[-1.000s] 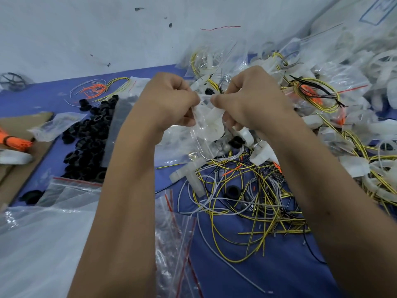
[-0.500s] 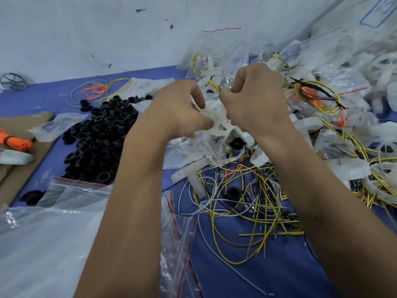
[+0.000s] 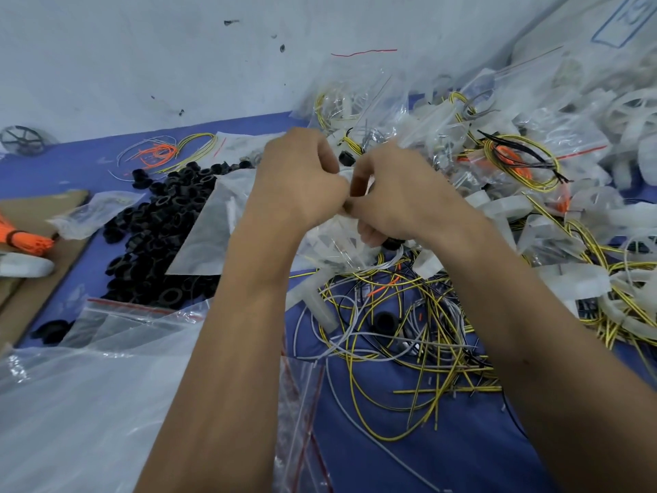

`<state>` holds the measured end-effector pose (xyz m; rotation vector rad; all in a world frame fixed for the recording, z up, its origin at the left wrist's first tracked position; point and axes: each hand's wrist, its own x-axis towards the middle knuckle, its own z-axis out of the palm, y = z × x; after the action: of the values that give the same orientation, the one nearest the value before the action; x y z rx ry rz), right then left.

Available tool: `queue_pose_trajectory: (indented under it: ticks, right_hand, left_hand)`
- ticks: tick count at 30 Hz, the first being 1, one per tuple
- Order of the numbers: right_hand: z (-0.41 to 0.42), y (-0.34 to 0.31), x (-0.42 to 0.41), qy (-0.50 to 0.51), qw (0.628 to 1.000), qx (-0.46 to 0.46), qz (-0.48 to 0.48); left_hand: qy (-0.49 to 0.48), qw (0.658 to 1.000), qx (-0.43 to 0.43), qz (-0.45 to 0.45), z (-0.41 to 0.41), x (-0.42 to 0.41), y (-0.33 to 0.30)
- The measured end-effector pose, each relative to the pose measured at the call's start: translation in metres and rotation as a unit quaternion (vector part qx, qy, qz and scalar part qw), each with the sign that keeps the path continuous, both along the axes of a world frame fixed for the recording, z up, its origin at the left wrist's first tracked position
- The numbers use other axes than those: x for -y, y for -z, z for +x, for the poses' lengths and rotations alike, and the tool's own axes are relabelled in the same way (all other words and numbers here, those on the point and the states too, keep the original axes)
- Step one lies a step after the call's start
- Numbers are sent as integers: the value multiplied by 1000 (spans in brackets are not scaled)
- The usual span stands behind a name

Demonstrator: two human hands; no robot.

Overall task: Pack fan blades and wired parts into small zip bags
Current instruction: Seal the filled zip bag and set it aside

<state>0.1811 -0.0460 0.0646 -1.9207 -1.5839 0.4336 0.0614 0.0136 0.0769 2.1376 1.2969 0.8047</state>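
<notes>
Both hands meet at frame centre, knuckles almost touching: the left hand (image 3: 302, 183) and right hand (image 3: 394, 197) each pinch the top edge of 1 small zip bag (image 3: 329, 243), which hangs below them toward 6 o'clock, its mouth running 9 to 3 between the thumbs. Pale fan-blade parts show through it. Neither hand is nearer; sealing likely means sliding along that axis. Loose yellow wires (image 3: 409, 336) lie at 5 o'clock, black rings (image 3: 156, 236) at 9, filled bags (image 3: 515, 144) at 2; nothing blocks the mouth.
</notes>
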Motion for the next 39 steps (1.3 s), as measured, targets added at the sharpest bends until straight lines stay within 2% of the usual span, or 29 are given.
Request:
queue_pose_trajectory:
  ticks: [3,6,8,11,13,15,19,21,23,28,33,39]
  right_hand:
    - [2,-4,-1,-21,1000,17,-2]
    - [4,-4,-3,-11,995,-92,19]
    - [4,-3,-4,25,990,-132,48]
    - [7,-2,-6,84,989,-71,97]
    - [8,-2,-6,105,986,-41,120]
    - [8,-2,-6,114,983,-50,132]
    - [7,0,-4,124,964,-193,134]
    - [7,1,-5,128,956,-230,130]
    - [8,2,-5,128,959,-212,135]
    - [6,6,-6,67,990,-69,101]
    - [4,1,-1,45,995,38,77]
    - [0,-3,1,1,995,98,19]
  left_hand:
    - [-15,999,44,10,-1,-1,1]
    - [-30,998,41,40,-4,-5,1]
    - [-51,996,36,67,-7,-7,1]
    - [-77,992,22,97,-11,-8,1]
    - [-72,994,-6,77,-12,-6,2]
    - [-48,997,-45,38,-10,-3,2]
    - [-26,996,-77,30,-5,2,0]
    - [-23,997,-74,28,-5,1,-2]
    - [-25,997,-71,27,-4,0,-3]
    - [-79,991,-19,104,-7,-1,-1]
    - [-117,980,40,154,-19,-6,-2]
    - [-103,992,-12,69,-23,-9,-4]
